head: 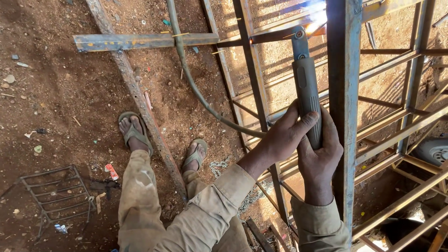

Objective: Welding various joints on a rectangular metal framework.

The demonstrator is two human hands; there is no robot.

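Rusted steel-bar frame [343,116]: upright, filling the right side above red dirt ground [70,88]. Grey welding electrode holder [306,88]: long axis vertical, bright arc at its top against the frame. Left hand [287,135] and right hand [319,156]: both wrapped around the holder's lower handle, left slightly higher. Grey cable [196,88]: trails away leftward.

Grey electrode holder [306,88] — rusty-brown frame [344,93] — khaki sleeves [219,205].

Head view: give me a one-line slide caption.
Both hands, left hand and right hand, grip a welding electrode holder sparking against a steel frame.
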